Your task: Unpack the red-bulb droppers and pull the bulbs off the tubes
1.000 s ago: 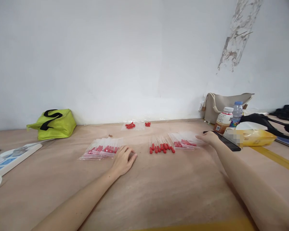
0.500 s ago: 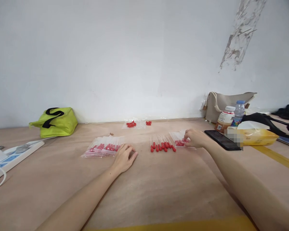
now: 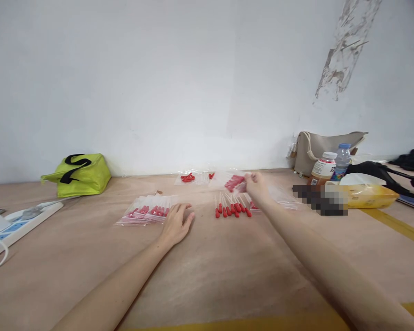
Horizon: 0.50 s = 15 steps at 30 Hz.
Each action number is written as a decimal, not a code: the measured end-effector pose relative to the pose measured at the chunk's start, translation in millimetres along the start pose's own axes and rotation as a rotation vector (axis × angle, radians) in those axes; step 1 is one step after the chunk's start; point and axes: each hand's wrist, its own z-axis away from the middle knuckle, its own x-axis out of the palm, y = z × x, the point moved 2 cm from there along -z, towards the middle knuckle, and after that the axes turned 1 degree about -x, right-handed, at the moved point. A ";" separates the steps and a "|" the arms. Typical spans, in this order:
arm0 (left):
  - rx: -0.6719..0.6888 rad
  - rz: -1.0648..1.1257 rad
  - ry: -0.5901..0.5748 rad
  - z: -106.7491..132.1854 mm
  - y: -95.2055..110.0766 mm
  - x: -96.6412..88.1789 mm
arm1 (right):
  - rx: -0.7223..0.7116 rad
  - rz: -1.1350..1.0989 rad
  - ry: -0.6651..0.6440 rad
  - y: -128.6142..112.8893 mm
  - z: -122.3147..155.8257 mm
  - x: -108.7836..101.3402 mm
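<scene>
My right hand [image 3: 257, 186] pinches the edge of a clear plastic bag [image 3: 216, 182] with red pieces inside, raised above the table. Just below it lie loose droppers [image 3: 237, 209] with red bulbs and thin clear stems, bulbs toward me. More bags [image 3: 283, 201] lie under my right wrist, partly hidden by it. My left hand [image 3: 177, 223] rests on the table with its fingers loosely apart and holds nothing. Its fingertips are at the right edge of an overlapping pile of clear bags [image 3: 143, 211] containing red-bulbed pieces.
Near the wall lies a clear bag of small red pieces [image 3: 188, 178]. On the left are a lime-green bag [image 3: 84, 174] and a power strip [image 3: 17, 228]. A drink bottle [image 3: 322, 170], a blue-capped bottle [image 3: 342, 161], a yellow tissue pack [image 3: 372, 196] and a beige bag [image 3: 305, 158] stand right.
My right hand has lifted a bag off the right-hand bags and carried it left and toward the wall. My left hand has barely moved.
</scene>
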 end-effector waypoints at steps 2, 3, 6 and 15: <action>-0.043 0.057 0.045 -1.0 -3.7 0.0 | 0.066 -0.064 -0.065 17.1 17.0 34.5; -0.055 0.083 0.070 -1.1 -4.2 -1.0 | 0.103 -0.093 -0.090 26.2 26.6 49.7; 0.000 0.112 0.092 0.6 2.0 -6.7 | 0.201 -0.173 -0.185 46.8 53.8 82.0; 0.252 -0.012 -0.087 1.9 7.7 4.8 | 0.343 -0.124 -0.433 48.4 73.8 86.2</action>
